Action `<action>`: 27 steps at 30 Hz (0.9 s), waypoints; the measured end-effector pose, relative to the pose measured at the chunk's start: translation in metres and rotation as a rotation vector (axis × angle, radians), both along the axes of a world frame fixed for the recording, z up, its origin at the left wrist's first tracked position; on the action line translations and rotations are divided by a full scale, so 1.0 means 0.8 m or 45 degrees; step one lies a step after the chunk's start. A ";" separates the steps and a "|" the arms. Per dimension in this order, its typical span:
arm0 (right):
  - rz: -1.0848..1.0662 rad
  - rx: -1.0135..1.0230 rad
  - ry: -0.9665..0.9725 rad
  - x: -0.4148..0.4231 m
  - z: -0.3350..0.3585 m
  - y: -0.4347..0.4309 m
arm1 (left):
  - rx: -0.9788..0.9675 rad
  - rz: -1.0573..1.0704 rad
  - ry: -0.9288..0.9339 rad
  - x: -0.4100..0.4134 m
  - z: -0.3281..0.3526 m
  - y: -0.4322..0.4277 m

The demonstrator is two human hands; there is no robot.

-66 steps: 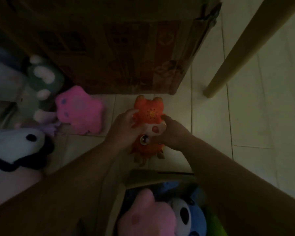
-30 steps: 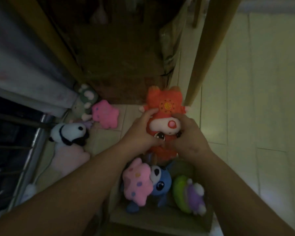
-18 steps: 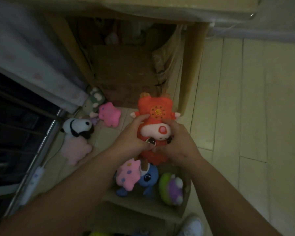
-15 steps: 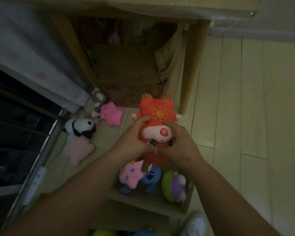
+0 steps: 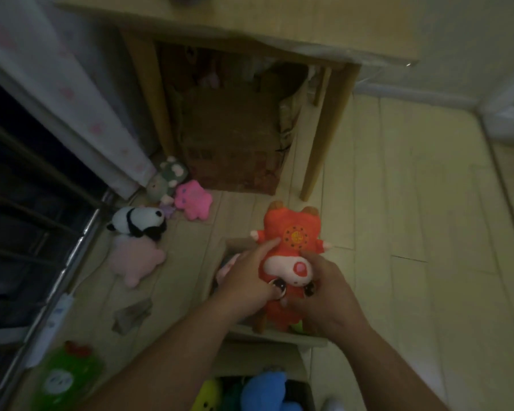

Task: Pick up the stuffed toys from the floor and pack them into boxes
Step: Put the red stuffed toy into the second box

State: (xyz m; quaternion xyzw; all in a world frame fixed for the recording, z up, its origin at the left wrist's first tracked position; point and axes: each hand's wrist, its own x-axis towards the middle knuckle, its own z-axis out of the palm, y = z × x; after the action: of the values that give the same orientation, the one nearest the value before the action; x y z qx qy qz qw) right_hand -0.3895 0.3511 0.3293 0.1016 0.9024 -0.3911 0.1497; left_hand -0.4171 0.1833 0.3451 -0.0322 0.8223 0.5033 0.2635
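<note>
Orange plush toy [image 5: 291,232], white snout, gold emblem.

A dim room at home. Beyond the right hand [image 5: 327,295] a wooden table [image 5: 279,22] stands over a cardboard box [image 5: 229,137]; left of the left hand [image 5: 244,280], a curtain [image 5: 72,93] and plush toys [image 5: 192,198].

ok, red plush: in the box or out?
Not packed: left hand and right hand grip the red plush over the cardboard box; whether its lower end dips below the rim, cannot tell.
</note>
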 end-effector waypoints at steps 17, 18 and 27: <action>-0.074 0.018 -0.119 -0.007 -0.018 0.075 | 0.059 0.134 -0.124 0.002 -0.050 0.076; -0.107 0.016 -0.112 -0.005 -0.016 0.076 | 0.024 0.135 -0.118 0.002 -0.050 0.074; -0.115 -0.047 -0.130 0.009 0.003 0.067 | -0.161 0.141 -0.036 0.017 -0.042 0.053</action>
State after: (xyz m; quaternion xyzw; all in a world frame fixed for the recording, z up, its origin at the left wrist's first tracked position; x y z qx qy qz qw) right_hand -0.3824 0.4051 0.3315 0.1594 0.8807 -0.4083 0.1796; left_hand -0.4034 0.2256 0.3113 -0.1014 0.8456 0.4636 0.2444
